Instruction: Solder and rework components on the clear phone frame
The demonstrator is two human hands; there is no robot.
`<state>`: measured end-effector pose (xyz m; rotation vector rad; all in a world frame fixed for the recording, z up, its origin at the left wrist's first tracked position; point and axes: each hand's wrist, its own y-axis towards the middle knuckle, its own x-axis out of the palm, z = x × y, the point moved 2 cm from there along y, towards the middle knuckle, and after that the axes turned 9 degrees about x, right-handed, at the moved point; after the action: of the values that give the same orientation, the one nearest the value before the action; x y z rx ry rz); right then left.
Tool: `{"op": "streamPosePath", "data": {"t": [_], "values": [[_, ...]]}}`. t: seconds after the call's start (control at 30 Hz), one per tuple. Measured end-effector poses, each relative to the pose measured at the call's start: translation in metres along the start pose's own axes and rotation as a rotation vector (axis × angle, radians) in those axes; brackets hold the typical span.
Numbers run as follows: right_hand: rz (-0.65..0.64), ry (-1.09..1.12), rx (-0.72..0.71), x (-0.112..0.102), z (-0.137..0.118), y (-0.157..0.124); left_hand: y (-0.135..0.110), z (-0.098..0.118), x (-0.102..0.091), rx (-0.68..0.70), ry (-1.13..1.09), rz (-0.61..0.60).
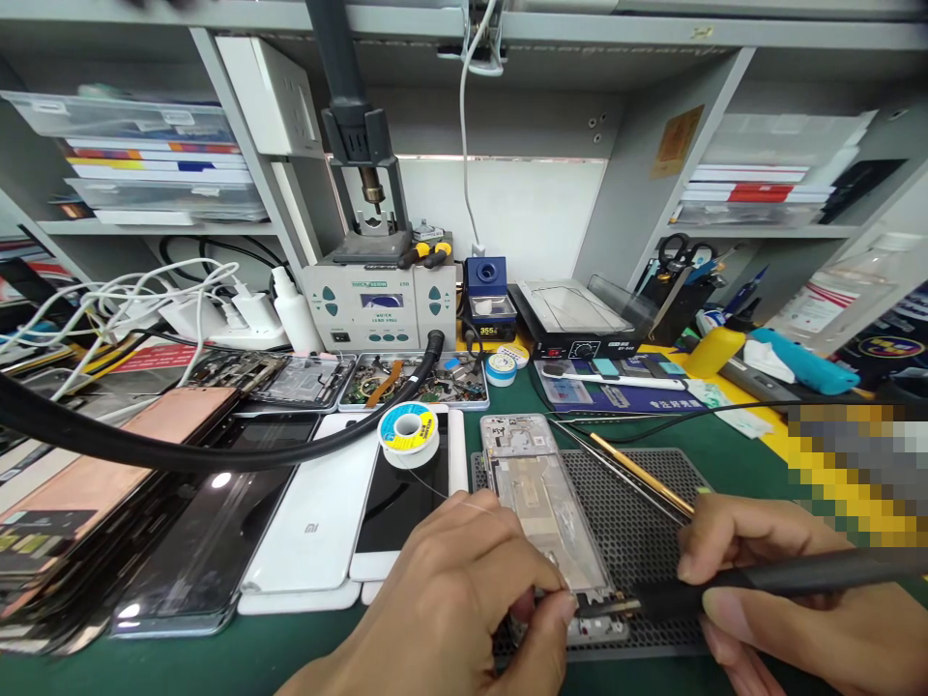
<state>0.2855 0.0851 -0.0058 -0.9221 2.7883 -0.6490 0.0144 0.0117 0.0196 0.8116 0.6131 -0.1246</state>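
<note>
A soldering iron (768, 578) with a black handle is gripped in my right hand (819, 619), its metal tip pointing left over the lower end of an opened phone frame (540, 493). My left hand (456, 590) is closed in a pinch beside that tip. A thin strand of solder wire runs into it from a white spool (408, 449) with a blue and yellow label; the wire's end is hidden by my fingers. The phone frame lies on a dark perforated mat (652, 483), its lower end partly covered by my left hand.
Tweezers (616, 474) and a gold-coloured tool (642, 474) lie on the mat. Several phones (304, 522) are laid out at the left. Behind stand a soldering station (384, 309) and a heating plate (587, 314). A thick black hose (217, 454) arches across the left side.
</note>
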Motion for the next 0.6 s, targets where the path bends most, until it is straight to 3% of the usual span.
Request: {"op": "streamPosePath", "data": {"t": [0.13, 0.3, 0.5, 0.6], "values": [[-0.001, 0.005, -0.006, 0.0003, 0.0007, -0.0001, -0.0029, -0.0034, 0.0013, 0.046, -0.027, 0.069], [-0.007, -0.012, -0.024, 0.0021, -0.0019, -0.0009, 0.0003, -0.0002, -0.0004, -0.015, -0.012, -0.016], [0.016, 0.015, 0.004, 0.004, -0.0018, -0.0014, 0.0014, -0.0006, -0.0003, 0.045, -0.019, 0.07], [0.025, 0.03, 0.005, 0.0081, -0.0043, -0.0019, 0.0026, 0.0018, -0.0032, -0.022, -0.025, 0.042]]}}
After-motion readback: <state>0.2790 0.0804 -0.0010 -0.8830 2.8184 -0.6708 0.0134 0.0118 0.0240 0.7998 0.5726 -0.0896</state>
